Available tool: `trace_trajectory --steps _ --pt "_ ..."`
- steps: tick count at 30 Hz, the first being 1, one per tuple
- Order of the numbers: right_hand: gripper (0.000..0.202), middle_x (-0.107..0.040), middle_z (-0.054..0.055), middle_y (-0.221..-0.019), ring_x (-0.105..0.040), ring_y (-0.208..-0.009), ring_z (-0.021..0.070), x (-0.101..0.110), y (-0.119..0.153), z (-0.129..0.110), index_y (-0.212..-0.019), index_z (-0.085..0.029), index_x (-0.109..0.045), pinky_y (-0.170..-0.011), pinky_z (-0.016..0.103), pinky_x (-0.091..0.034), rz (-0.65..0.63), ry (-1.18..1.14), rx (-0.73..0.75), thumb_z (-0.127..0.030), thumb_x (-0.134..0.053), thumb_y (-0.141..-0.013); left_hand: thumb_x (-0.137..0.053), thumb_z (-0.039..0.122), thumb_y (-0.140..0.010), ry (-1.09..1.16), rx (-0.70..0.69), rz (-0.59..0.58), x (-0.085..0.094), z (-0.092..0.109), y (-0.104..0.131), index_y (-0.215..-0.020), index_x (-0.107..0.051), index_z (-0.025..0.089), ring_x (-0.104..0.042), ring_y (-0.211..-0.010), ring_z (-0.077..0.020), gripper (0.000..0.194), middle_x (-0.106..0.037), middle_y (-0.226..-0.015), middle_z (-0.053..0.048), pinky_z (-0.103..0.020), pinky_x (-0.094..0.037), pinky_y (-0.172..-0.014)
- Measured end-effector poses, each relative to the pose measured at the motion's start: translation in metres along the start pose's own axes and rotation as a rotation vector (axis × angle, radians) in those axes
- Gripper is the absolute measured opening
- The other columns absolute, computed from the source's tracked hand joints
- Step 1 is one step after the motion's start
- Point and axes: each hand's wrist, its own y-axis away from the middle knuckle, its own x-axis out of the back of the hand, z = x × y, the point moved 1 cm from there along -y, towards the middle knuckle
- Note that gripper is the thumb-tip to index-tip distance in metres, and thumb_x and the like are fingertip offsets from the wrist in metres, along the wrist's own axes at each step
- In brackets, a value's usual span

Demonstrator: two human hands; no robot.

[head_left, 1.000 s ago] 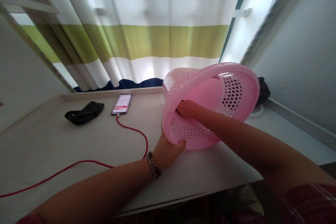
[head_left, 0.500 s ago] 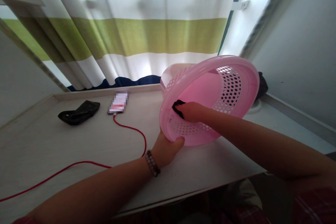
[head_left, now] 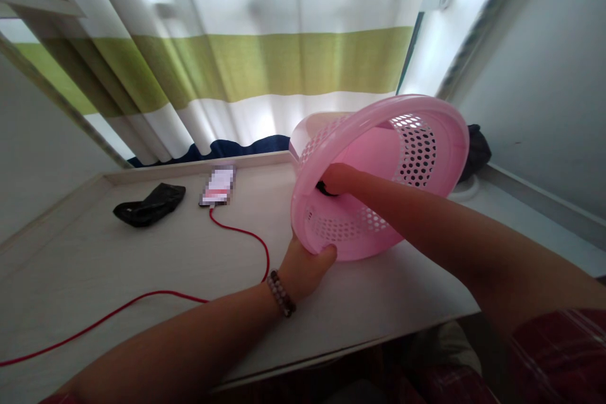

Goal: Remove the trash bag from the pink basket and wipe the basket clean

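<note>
A pink plastic basket (head_left: pixel 362 249) with perforated sides lies tilted on the white table, its wide mouth toward me. My left hand (head_left: pixel 305 268), with a beaded bracelet at the wrist, grips the lower left of the rim, thumb on the front. Inside the basket, my right hand (head_left: pixel 339 178) is closed on a black cloth (head_left: pixel 324 189) against the inner left wall. Most of the cloth is hidden behind my fingers.
On the white tabletop (head_left: pixel 165 252) lie a folded black item (head_left: pixel 150 205) and a phone (head_left: pixel 219 185) with a red cable (head_left: pixel 246 232) plugged in. A dark bundle (head_left: pixel 476 151) sits behind the basket on the right. A striped curtain (head_left: pixel 265 63) hangs at the back.
My right hand has moved up and a little deeper along the basket's inner left wall with the black cloth. My left hand keeps its hold on the rim.
</note>
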Motion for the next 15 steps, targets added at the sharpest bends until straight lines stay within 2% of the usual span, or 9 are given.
trace_trajectory --steps 6,10,15 --pt "0.030 -0.070 0.012 -0.095 -0.064 -0.084 0.0256 0.004 0.027 -0.008 -0.101 -0.018 -0.071 -0.072 0.033 -0.045 -0.064 0.068 0.084 -0.024 -0.057 -0.076 -0.062 0.016 -0.073 0.043 0.044 0.023 0.001 0.002 -0.002 -0.125 -0.048 0.013 -0.052 -0.123 -0.0256 0.054 -0.058 -0.127 -0.013 -0.046 -0.033 -0.113" --pt "0.028 -0.070 0.009 -0.089 -0.064 -0.075 0.0251 0.008 0.047 -0.020 -0.097 -0.021 -0.071 -0.065 0.033 -0.044 -0.125 0.069 0.093 -0.025 -0.059 -0.073 -0.063 0.015 -0.071 0.086 0.036 0.029 0.001 0.000 -0.002 -0.132 -0.039 0.012 -0.053 -0.122 -0.0257 0.065 -0.055 -0.131 -0.015 -0.047 -0.034 -0.111" --pt "0.029 -0.070 0.008 -0.094 -0.064 -0.081 0.0228 0.011 0.041 -0.020 -0.100 -0.020 -0.071 -0.071 0.031 -0.045 -0.121 -0.018 0.088 -0.019 -0.058 -0.074 -0.064 0.015 -0.070 0.119 0.036 0.042 0.001 -0.002 -0.002 -0.137 -0.029 0.013 -0.052 -0.123 -0.0255 0.076 -0.053 -0.133 -0.016 -0.046 -0.035 -0.111"
